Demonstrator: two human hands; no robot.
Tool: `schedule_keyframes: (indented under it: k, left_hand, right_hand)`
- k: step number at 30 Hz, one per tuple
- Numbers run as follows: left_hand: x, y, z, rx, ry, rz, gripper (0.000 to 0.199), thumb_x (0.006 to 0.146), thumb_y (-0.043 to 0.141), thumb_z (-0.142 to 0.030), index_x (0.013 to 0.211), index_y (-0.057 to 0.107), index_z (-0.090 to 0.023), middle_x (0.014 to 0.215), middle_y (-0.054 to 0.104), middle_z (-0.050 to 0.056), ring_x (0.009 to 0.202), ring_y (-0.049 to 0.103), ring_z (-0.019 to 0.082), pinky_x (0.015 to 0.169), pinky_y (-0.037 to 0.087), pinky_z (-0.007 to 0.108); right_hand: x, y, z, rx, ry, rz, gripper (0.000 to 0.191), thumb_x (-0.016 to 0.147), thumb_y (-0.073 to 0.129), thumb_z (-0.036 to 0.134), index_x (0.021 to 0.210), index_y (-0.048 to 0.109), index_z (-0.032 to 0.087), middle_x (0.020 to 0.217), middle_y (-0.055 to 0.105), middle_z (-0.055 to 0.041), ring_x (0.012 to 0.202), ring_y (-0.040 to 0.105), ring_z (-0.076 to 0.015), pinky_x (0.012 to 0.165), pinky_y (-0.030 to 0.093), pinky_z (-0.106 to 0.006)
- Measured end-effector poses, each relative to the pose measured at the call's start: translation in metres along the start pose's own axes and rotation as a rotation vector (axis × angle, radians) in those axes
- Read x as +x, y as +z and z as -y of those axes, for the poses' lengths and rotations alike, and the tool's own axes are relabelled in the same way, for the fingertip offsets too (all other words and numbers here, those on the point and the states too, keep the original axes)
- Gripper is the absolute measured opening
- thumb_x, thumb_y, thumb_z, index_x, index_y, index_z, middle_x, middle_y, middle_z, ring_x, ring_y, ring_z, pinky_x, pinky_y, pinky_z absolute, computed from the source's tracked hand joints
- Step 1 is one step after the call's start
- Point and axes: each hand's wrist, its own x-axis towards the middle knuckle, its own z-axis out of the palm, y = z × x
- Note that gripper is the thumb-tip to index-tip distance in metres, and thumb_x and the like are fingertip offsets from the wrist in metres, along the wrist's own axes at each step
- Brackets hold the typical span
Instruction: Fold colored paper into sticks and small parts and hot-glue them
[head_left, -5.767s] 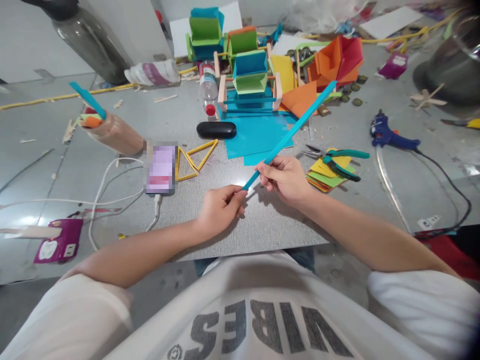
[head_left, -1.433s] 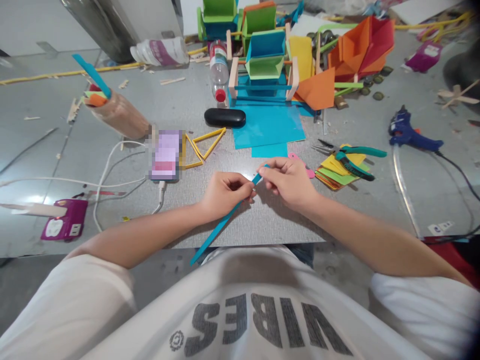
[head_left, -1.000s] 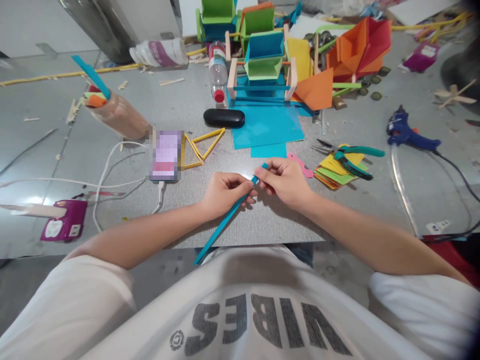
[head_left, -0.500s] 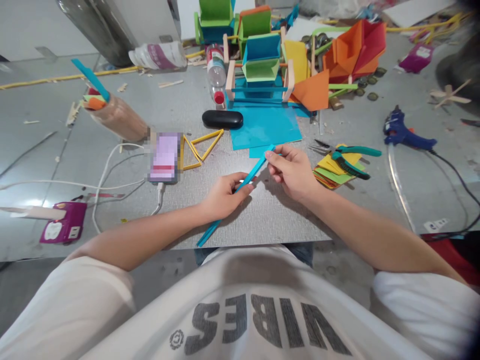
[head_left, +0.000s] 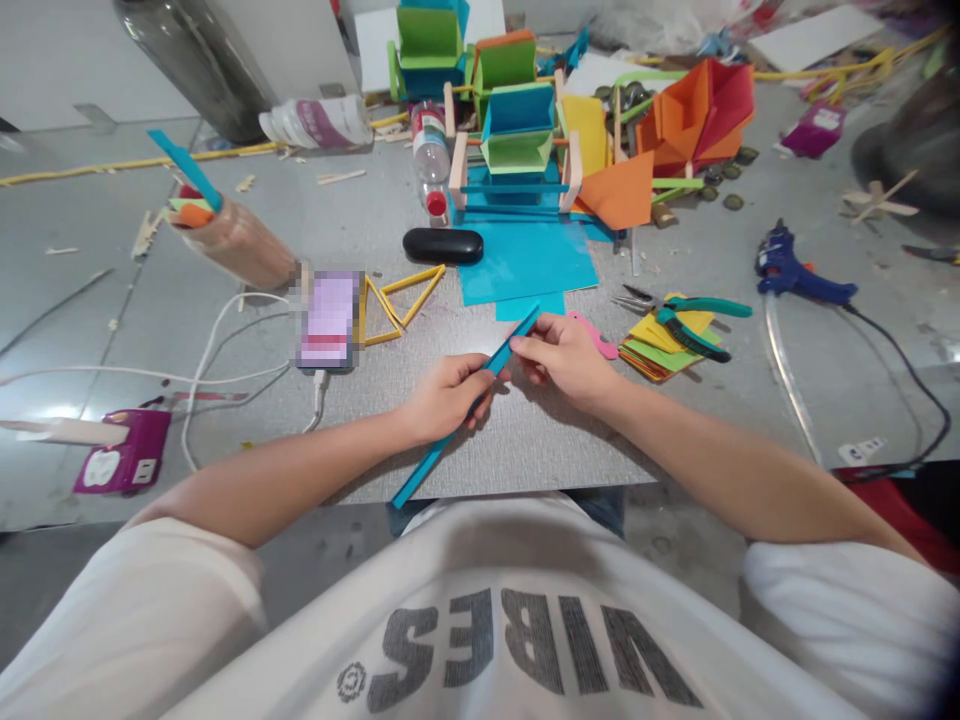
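Observation:
A long, narrow strip of folded blue paper (head_left: 424,468) slants across the near part of the table, its lower end by the front edge. My left hand (head_left: 453,395) pinches it around the middle, thumb on top. Closer to its upper end, my right hand (head_left: 559,358) grips the same strip between thumb and fingers. A crease runs along the strip's length. Just past my right hand lies a pink object (head_left: 596,335), partly hidden by that hand. Blue paper sheets (head_left: 529,262) lie flat beyond the strip's upper end.
Green-handled pliers (head_left: 694,325) rest on coloured paper pieces (head_left: 651,352) at right, near a blue glue gun (head_left: 799,270). Left are a phone (head_left: 330,318) on a cable and yellow folded triangles (head_left: 412,295). A black case (head_left: 442,245) and paper-and-wood models (head_left: 517,130) stand farther back.
My right hand has slid down the strip towards my left hand, and the strip has turned so its crease shows. The pink object has come into sight. The view has shifted slightly.

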Motion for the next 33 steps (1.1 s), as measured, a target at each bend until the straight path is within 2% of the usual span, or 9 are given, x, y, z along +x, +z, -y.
schedule_keyframes:
  k: [8, 14, 19, 22, 25, 27, 29, 31, 33]
  left_hand:
    - [0.000, -0.003, -0.011, 0.089, -0.102, 0.077, 0.032, 0.110, 0.045, -0.023, 0.086, 0.065, -0.019, 0.053, 0.056, -0.004, 0.043, 0.052, 0.010, 0.048, 0.044, 0.022]
    - [0.004, -0.008, -0.010, 0.072, -0.154, 0.116, 0.032, 0.110, 0.045, -0.024, 0.082, 0.061, -0.021, 0.053, 0.057, -0.004, 0.041, 0.052, 0.010, 0.045, 0.043, 0.021]
    - [0.005, -0.011, -0.009, 0.025, -0.173, 0.135, 0.029, 0.108, 0.050, -0.029, 0.082, 0.062, -0.021, 0.052, 0.057, -0.004, 0.040, 0.052, 0.011, 0.045, 0.044, 0.021]
    - [0.005, -0.011, -0.009, 0.003, -0.166, 0.135, 0.029, 0.107, 0.052, -0.031, 0.082, 0.062, -0.021, 0.053, 0.055, -0.004, 0.040, 0.051, 0.010, 0.045, 0.044, 0.021]
    - [0.005, -0.011, -0.009, -0.013, -0.158, 0.140, 0.028, 0.106, 0.053, -0.032, 0.081, 0.062, -0.021, 0.051, 0.054, -0.004, 0.039, 0.050, 0.010, 0.045, 0.044, 0.020]
    - [0.007, -0.010, -0.008, -0.026, -0.156, 0.147, 0.028, 0.105, 0.054, -0.032, 0.082, 0.062, -0.021, 0.050, 0.053, -0.004, 0.038, 0.050, 0.010, 0.045, 0.043, 0.020]
    - [0.008, -0.010, -0.007, -0.038, -0.158, 0.151, 0.027, 0.105, 0.054, -0.033, 0.082, 0.062, -0.021, 0.050, 0.053, -0.004, 0.038, 0.049, 0.010, 0.044, 0.042, 0.020]
    - [0.009, -0.010, -0.006, -0.041, -0.163, 0.146, 0.027, 0.105, 0.056, -0.035, 0.082, 0.062, -0.021, 0.051, 0.054, -0.004, 0.038, 0.049, 0.010, 0.044, 0.042, 0.020]
    - [0.008, -0.010, -0.006, -0.032, -0.169, 0.142, 0.028, 0.105, 0.056, -0.035, 0.082, 0.062, -0.021, 0.051, 0.054, -0.004, 0.038, 0.050, 0.010, 0.044, 0.042, 0.020]
  right_hand:
    - [0.001, 0.000, 0.005, 0.038, -0.007, -0.087, 0.017, 0.072, 0.079, 0.034, 0.079, 0.070, 0.022, 0.057, 0.063, 0.0021, 0.045, 0.046, -0.0093, 0.042, 0.028, -0.025]
    - [0.008, -0.008, 0.009, 0.088, 0.017, -0.108, 0.017, 0.067, 0.077, 0.030, 0.079, 0.068, 0.023, 0.049, 0.051, 0.0069, 0.044, 0.035, -0.0076, 0.045, 0.019, -0.025]
    - [0.018, -0.035, 0.036, 0.049, -0.177, -0.307, 0.017, 0.077, 0.082, 0.026, 0.084, 0.067, 0.025, 0.057, 0.053, 0.0073, 0.047, 0.037, -0.0083, 0.047, 0.025, -0.026]
    - [0.016, -0.085, 0.074, -0.076, -0.451, -0.553, 0.010, 0.092, 0.074, 0.017, 0.094, 0.068, 0.024, 0.072, 0.066, 0.0024, 0.059, 0.056, -0.0119, 0.058, 0.043, -0.029]
    - [0.000, -0.164, 0.109, -0.542, -0.678, -0.993, 0.021, 0.096, 0.060, 0.000, 0.103, 0.074, 0.015, 0.096, 0.081, -0.0122, 0.086, 0.075, -0.0169, 0.079, 0.051, -0.035]
    - [-0.017, -0.221, 0.120, -0.923, -0.577, -1.076, 0.035, 0.096, 0.059, -0.005, 0.124, 0.077, 0.005, 0.123, 0.082, -0.0278, 0.107, 0.079, -0.0208, 0.087, 0.050, -0.038]
    - [-0.032, -0.270, 0.118, -1.215, -0.263, -0.970, 0.045, 0.096, 0.059, -0.006, 0.137, 0.077, 0.001, 0.129, 0.080, -0.0331, 0.110, 0.076, -0.0199, 0.090, 0.048, -0.040]
    - [-0.040, -0.304, 0.107, -1.356, 0.078, -0.754, 0.060, 0.085, 0.076, -0.009, 0.144, 0.075, -0.002, 0.136, 0.076, -0.0392, 0.101, 0.071, -0.0195, 0.092, 0.045, -0.043]
    - [-0.041, -0.322, 0.093, -1.348, 0.141, -0.658, 0.065, 0.072, 0.088, -0.011, 0.136, 0.080, -0.001, 0.128, 0.078, -0.0380, 0.088, 0.065, -0.0172, 0.089, 0.044, -0.043]
